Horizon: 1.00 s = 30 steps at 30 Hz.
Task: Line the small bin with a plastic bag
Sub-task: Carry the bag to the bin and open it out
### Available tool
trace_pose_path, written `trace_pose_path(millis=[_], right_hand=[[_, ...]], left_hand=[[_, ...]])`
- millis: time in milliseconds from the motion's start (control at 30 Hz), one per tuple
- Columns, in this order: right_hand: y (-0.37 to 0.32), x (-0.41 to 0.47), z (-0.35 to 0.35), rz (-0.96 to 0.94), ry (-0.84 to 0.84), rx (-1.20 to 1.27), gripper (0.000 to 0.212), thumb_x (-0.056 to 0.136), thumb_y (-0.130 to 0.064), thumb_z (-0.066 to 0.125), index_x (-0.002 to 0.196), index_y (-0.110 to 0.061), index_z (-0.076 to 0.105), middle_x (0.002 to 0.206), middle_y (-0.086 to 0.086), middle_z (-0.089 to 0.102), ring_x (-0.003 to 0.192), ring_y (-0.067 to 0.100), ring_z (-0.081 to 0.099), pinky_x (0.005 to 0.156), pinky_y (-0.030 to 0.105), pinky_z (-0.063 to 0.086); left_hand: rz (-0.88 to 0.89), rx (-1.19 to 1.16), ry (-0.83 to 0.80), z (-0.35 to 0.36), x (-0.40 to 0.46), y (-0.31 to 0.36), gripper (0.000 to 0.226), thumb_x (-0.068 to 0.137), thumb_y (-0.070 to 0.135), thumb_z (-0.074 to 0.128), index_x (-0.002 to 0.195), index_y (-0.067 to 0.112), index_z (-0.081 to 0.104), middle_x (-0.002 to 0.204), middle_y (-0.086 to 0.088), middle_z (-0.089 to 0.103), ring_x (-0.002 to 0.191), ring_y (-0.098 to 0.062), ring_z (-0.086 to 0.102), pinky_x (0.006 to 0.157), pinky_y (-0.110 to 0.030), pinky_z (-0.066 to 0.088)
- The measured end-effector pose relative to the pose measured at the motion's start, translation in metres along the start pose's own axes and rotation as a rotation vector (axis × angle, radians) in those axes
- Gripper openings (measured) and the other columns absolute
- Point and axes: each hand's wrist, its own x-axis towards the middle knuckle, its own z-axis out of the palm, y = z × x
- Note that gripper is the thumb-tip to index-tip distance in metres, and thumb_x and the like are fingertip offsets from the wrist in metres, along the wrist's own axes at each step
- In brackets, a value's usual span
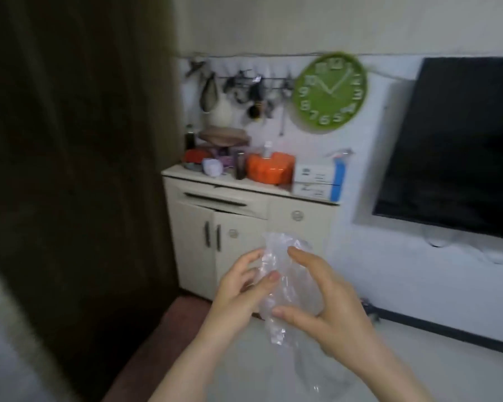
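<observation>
A clear, crumpled plastic bag hangs between my two hands in the lower middle of the head view. My left hand pinches its left side between thumb and fingers. My right hand curls around its right side, thumb below and fingers above. The bag's lower end trails down past my right wrist. No bin is in view.
A cream cabinet with cluttered top stands straight ahead against the wall. A dark curtain fills the left. A black TV screen and a green clock hang on the wall. Light floor lies below right.
</observation>
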Motion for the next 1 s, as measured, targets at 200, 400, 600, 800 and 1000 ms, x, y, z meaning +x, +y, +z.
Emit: trace_pose_path(millis=[200, 400, 600, 800, 1000], right_hand=[[0.111, 0.002, -0.099, 0.179, 0.247, -0.03, 0.052, 0.071, -0.052, 0.066, 0.117, -0.036, 0.049, 0.125, -0.02, 0.056, 0.115, -0.009, 0.048, 0.093, 0.004, 0.034], [0.205, 0.002, -0.174, 0.299, 0.538, -0.16, 0.018, 0.079, -0.025, 0.07, 0.096, -0.028, 0.066, 0.115, -0.017, 0.056, 0.105, -0.002, 0.055, 0.083, 0.024, 0.051], [0.29, 0.029, -0.252, 0.406, 0.819, -0.316, 0.007, 0.081, -0.016, 0.068, 0.085, -0.021, 0.07, 0.089, -0.009, 0.06, 0.084, 0.004, 0.06, 0.069, 0.014, 0.049], [0.359, 0.025, -0.349, 0.531, 1.097, -0.398, 0.006, 0.08, -0.015, 0.07, 0.077, -0.02, 0.068, 0.075, -0.009, 0.07, 0.073, 0.006, 0.064, 0.06, 0.02, 0.053], [0.423, -0.023, -0.443, 0.656, 1.23, -0.492, 0.012, 0.078, -0.014, 0.071, 0.074, -0.024, 0.068, 0.068, -0.01, 0.069, 0.063, 0.002, 0.061, 0.06, 0.016, 0.048]], left_hand=[[0.036, -0.078, -0.233, 0.141, 0.093, -0.027, 0.049, 0.066, 0.031, 0.075, 0.113, 0.03, 0.062, 0.107, 0.0, 0.074, 0.102, -0.017, 0.067, 0.079, -0.022, 0.052], [0.01, -0.086, -0.453, 0.26, 0.176, -0.055, 0.063, 0.05, 0.036, 0.08, 0.11, 0.028, 0.064, 0.116, 0.003, 0.068, 0.105, -0.004, 0.064, 0.076, -0.016, 0.052], [0.157, 0.073, -0.736, 0.377, 0.27, -0.071, 0.044, 0.065, 0.02, 0.082, 0.097, 0.044, 0.064, 0.095, 0.021, 0.07, 0.075, -0.004, 0.07, 0.062, -0.01, 0.05], [0.213, 0.154, -1.008, 0.494, 0.364, -0.074, 0.035, 0.07, 0.019, 0.079, 0.096, 0.04, 0.069, 0.085, 0.007, 0.072, 0.081, -0.004, 0.066, 0.067, -0.009, 0.049], [0.303, 0.241, -1.259, 0.631, 0.404, -0.099, 0.034, 0.07, 0.014, 0.079, 0.093, 0.039, 0.071, 0.088, -0.005, 0.065, 0.063, -0.014, 0.055, 0.074, -0.013, 0.051]])
